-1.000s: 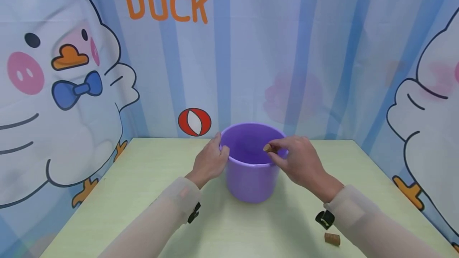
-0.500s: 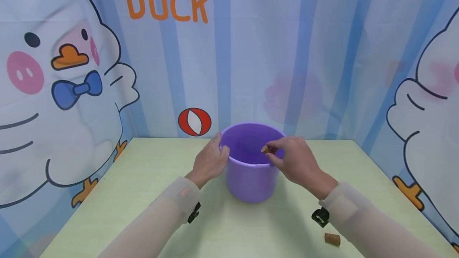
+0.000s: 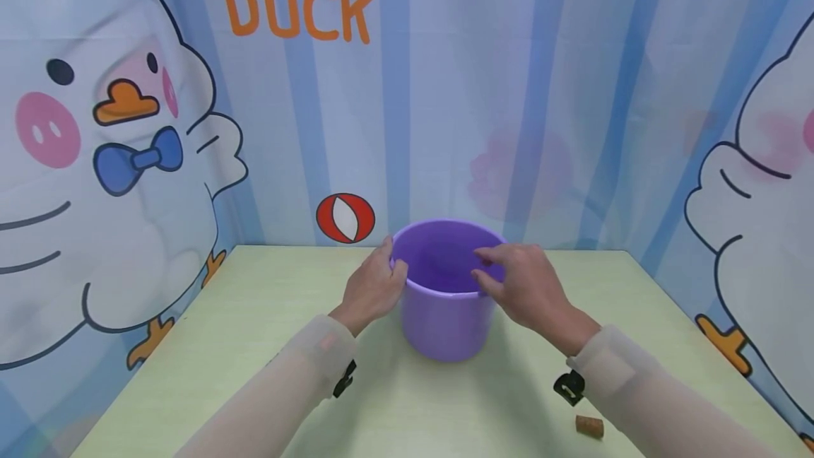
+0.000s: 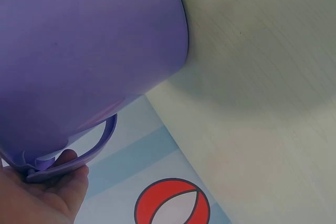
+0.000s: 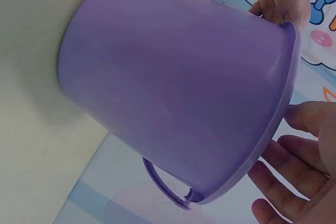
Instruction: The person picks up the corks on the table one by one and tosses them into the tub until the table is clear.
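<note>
A purple plastic bucket (image 3: 448, 327) stands upright on the table. My left hand (image 3: 370, 281) grips its left side at the rim; in the left wrist view the fingers are round the end of the bucket's handle (image 4: 100, 142). On the opposite side, my right hand (image 3: 528, 285) hovers over the rim, thumb and index finger apart and nothing seen between them. The right wrist view shows its fingers (image 5: 294, 174) spread beside the rim. The bucket's floor is hidden from the head view. One brown cork (image 3: 589, 427) lies on the table near the right forearm.
The pale table (image 3: 254, 316) ends against a striped blue curtain (image 3: 439, 90) with duck pictures and a red-and-white ball print. Black straps (image 3: 569, 387) sit at both wrists, below light sleeves.
The right hand, which pinched a cork over the bucket, has moved slightly left and parted its fingers; that cork is out of sight. The left hand and bucket stay put.
</note>
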`<state>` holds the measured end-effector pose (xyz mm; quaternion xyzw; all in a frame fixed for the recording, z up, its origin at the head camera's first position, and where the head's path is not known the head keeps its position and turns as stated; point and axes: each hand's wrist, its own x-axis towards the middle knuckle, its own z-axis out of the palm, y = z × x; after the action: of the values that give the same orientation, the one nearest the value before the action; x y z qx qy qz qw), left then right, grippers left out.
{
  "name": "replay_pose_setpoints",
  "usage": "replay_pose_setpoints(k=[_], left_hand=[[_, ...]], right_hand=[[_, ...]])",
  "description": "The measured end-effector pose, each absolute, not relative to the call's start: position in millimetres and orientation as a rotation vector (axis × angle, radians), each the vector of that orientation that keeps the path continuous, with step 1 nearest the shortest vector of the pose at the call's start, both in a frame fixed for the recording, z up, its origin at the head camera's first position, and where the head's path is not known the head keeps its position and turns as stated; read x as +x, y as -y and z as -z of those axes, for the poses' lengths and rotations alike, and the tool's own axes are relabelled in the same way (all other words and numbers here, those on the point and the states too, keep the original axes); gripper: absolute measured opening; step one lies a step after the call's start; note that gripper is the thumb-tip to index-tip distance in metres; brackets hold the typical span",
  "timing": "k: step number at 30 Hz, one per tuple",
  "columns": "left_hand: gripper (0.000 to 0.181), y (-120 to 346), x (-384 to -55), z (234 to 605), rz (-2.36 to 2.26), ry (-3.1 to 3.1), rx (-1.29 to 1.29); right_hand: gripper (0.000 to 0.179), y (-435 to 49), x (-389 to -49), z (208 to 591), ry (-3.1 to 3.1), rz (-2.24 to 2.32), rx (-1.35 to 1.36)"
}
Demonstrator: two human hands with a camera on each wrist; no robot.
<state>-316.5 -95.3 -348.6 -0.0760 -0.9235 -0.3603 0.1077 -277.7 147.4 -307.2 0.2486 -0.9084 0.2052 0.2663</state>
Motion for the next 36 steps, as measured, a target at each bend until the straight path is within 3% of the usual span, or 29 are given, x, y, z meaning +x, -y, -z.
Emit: replay_pose_setpoints(k=[36], left_hand=[[0.067,96,-317,347,1.063,2.721,-0.230]], right_hand=[[0.028,-168,-269,313,2.400,-0.563,0.673]])
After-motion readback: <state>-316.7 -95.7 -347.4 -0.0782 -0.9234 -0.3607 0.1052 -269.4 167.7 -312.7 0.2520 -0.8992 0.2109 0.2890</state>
